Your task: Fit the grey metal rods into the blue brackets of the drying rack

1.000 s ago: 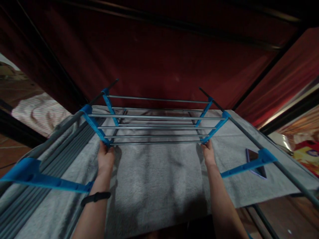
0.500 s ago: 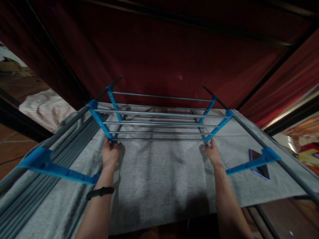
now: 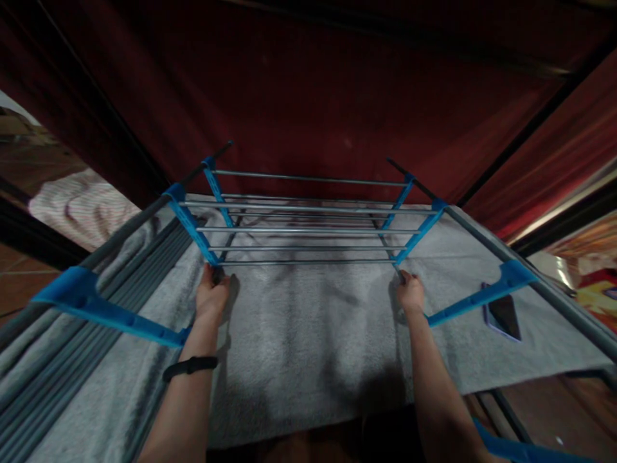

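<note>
A partly assembled rack stands in front of me, made of grey metal tubes and blue plastic brackets. My left hand is closed around the lower side tube just below the left middle bracket. On the other side, my right hand grips the matching lower tube under the right middle bracket. Several crossbars span the two sides. Nearer me, a left front bracket and a right front bracket hang from the upper side tubes with no crossbars between them.
Several loose grey tubes lie along the left on a grey cloth. A phone rests at the right. Dark red curtains hang behind. Another blue part shows at the lower right. Striped fabric lies at far left.
The rack sits slightly higher in view. My right hand now shows a little more below its bracket, still on the tube. A blue part has come further into view at lower right.
</note>
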Motion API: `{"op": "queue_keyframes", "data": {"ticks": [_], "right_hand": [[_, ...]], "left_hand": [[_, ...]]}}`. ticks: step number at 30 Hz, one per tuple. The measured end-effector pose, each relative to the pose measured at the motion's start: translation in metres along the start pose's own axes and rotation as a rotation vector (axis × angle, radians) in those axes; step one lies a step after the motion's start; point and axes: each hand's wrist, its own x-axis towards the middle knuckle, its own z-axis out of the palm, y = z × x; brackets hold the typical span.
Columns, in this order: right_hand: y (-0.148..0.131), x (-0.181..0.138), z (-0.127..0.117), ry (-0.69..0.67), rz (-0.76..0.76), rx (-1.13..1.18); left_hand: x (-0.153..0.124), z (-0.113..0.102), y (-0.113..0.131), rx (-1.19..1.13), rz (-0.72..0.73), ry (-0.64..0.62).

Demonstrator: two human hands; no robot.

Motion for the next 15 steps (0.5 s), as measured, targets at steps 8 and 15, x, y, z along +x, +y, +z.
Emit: {"op": "queue_keyframes", "data": {"ticks": [8, 15], "right_hand": [[0.008, 0.003, 0.005, -0.013, -0.025, -0.025], [0.021, 0.007, 0.009, -0.038, -0.069, -0.071]], "left_hand": [[-0.014, -0.005, 0.016, 0.126, -0.059, -0.048], [-0.019, -0.007, 0.016, 0.355, -0.156, -0.007]]}}
